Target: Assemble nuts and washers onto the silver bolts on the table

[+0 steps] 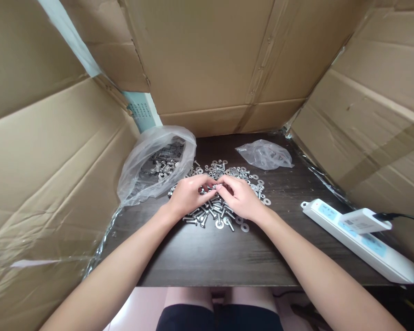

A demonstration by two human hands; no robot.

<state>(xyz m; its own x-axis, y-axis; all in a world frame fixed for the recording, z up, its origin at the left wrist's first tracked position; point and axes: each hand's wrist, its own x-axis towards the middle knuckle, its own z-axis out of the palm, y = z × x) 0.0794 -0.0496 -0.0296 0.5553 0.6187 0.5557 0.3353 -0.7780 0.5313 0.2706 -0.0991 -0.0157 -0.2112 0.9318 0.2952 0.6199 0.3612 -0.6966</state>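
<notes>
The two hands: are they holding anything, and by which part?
The left hand and right hand seem to pinch a small metal piece over the bolts; which part cannot be told.

Shows shiny metal on bolts [212,213], thin plast. on lg bag [131,177], matt cardbd. on back wall [207,55], semi-gloss wd.-look on tbl. [207,263]

The surface [193,262] is dark, with a faint wood grain. Bolts [203,221] lie loosely piled near its middle, with flat washers [244,227] scattered around them and smaller rings [220,161], probably nuts, though they are too small to be sure. An open plastic bag [133,168] sits left, a crumpled bag [265,154] far right, and a white power strip [352,241] slants along the right.
</notes>
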